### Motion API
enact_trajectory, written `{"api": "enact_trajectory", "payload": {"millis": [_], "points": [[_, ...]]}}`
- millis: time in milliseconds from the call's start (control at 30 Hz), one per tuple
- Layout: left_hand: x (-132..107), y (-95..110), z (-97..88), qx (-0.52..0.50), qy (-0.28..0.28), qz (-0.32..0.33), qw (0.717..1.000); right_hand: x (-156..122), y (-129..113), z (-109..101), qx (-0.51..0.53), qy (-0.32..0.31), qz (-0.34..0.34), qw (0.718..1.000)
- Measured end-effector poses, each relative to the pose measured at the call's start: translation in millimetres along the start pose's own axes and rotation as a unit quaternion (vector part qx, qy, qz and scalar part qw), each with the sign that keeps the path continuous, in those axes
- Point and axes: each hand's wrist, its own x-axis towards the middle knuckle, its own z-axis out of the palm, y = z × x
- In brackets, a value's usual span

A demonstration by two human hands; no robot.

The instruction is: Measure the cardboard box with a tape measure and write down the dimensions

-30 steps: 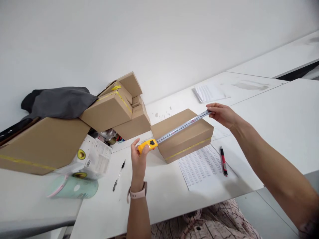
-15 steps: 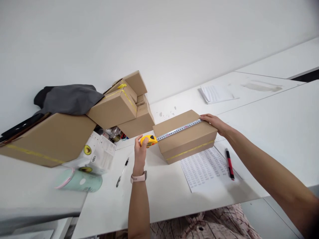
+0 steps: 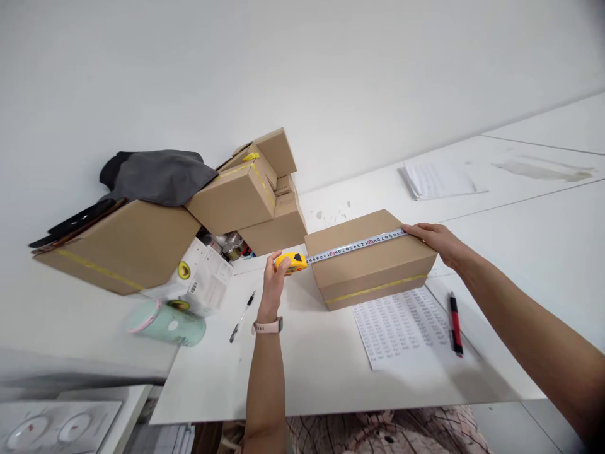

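A closed cardboard box point(image 3: 373, 255) with a yellow tape strip along its near side sits on the white table in front of me. Across its top runs the extended blade of a yellow tape measure point(image 3: 292, 263). My left hand point(image 3: 273, 280) is closed around the case, just off the box's left edge. At the right end of the box, my right hand point(image 3: 432, 239) presses the blade's end against the top edge with its fingers; the tip of the blade is hidden under them. A printed sheet point(image 3: 401, 334) lies partly beneath the box.
Left of the box are a black pen point(image 3: 242, 316), a mint-green cylinder case point(image 3: 174, 323) and a white avocado-print carton point(image 3: 208, 277). Behind them are stacked cardboard boxes point(image 3: 231, 198) with a grey cloth point(image 3: 158, 176). A red-black pen point(image 3: 455, 325) and a paper stack point(image 3: 439, 181) lie to the right.
The whole scene has shifted right in view as my head turned left. Slightly more blade shows beside the case. Both hands keep their holds on the tape measure.
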Motion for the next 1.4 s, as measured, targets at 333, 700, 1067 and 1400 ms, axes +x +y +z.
{"api": "enact_trajectory", "payload": {"millis": [333, 700, 1067, 1400], "points": [[-81.8, 6.9, 2.6, -0.032, -0.157, -0.023, 0.987, -0.1, -38.4, -12.5, 0.016, 0.072, -0.171, 0.982], [-169.0, 20.2, 136.1, -0.326, -0.38, -0.231, 0.834, 45.4, -90.4, 78.5, -0.237, -0.143, -0.251, 0.927], [-171.8, 15.8, 152.1, -0.318, -0.333, -0.255, 0.85, 55.8, -75.2, 76.1, -0.253, -0.188, -0.234, 0.92], [-171.5, 15.1, 157.1, -0.305, -0.322, -0.252, 0.86, 45.6, -80.0, 79.2, -0.255, -0.19, -0.24, 0.917]]}}
